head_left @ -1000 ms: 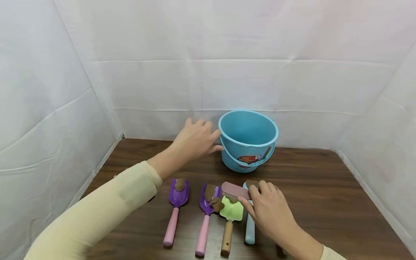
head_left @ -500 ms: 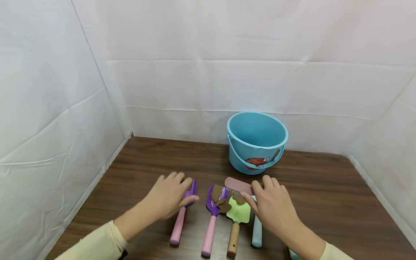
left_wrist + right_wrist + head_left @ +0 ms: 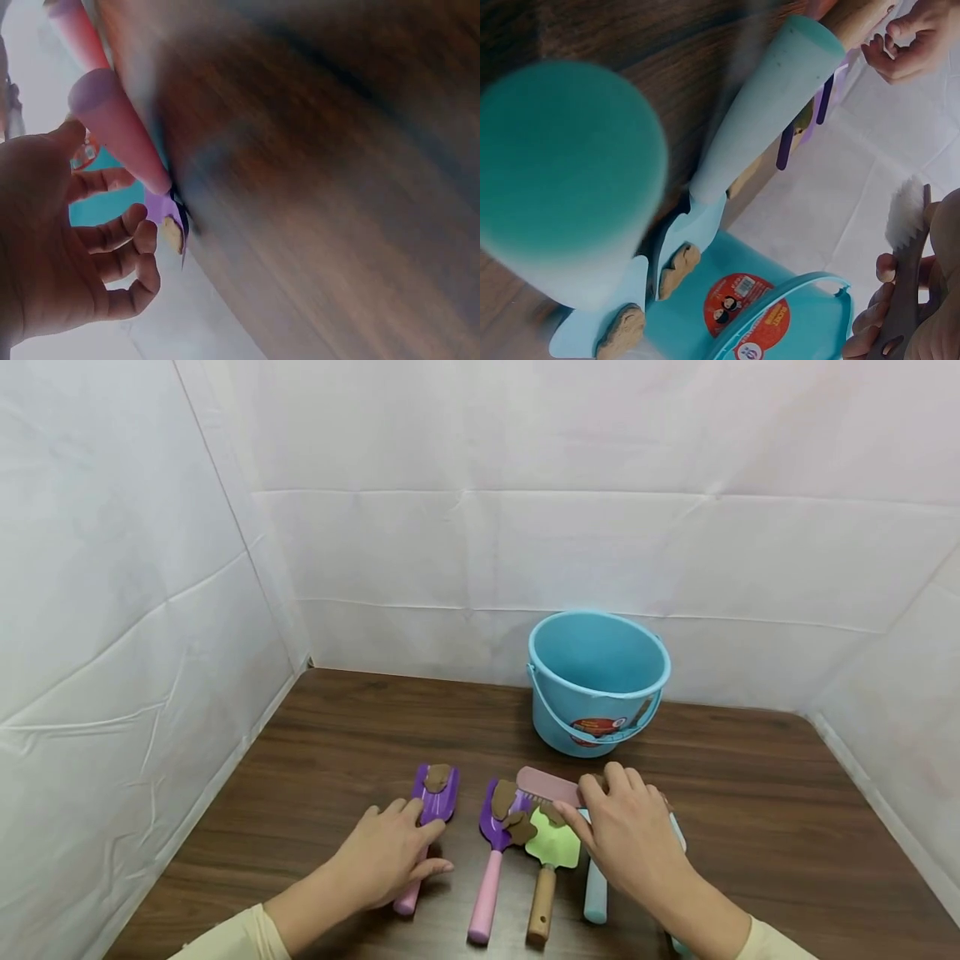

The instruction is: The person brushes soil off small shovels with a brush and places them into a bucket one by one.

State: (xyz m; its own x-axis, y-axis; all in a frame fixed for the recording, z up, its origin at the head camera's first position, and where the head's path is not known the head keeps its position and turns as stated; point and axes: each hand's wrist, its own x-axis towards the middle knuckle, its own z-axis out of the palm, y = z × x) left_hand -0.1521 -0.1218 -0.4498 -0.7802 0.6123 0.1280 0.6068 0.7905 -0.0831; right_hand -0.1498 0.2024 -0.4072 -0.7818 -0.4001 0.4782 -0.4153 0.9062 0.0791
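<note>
My left hand (image 3: 386, 856) hovers over the handle of the leftmost purple trowel (image 3: 444, 806), its fingers loosely bent. In the left wrist view the pink handle (image 3: 124, 131) lies just past those fingers, outside the grasp. A brown clay-like lump (image 3: 437, 778) sits on that trowel's blade. My right hand (image 3: 630, 831) grips a pink brush (image 3: 547, 785) above the tools at the right; its white bristles (image 3: 906, 217) show in the right wrist view. Beneath that hand are two light blue trowels, one with its handle (image 3: 596, 893) showing, both partly hidden.
Between the hands lie another purple trowel (image 3: 491, 839) and a green trowel (image 3: 558, 845) with a wooden handle, with brown lumps (image 3: 519, 828) on them. A light blue bucket (image 3: 570, 718) stands behind, its handle hanging forward. White sheeting (image 3: 390, 543) encloses the brown wooden table (image 3: 360, 718).
My left hand has come down from beside the bucket to the leftmost purple trowel, then nearer its handle. The right hand keeps hold of the brush. The head view has shifted slightly.
</note>
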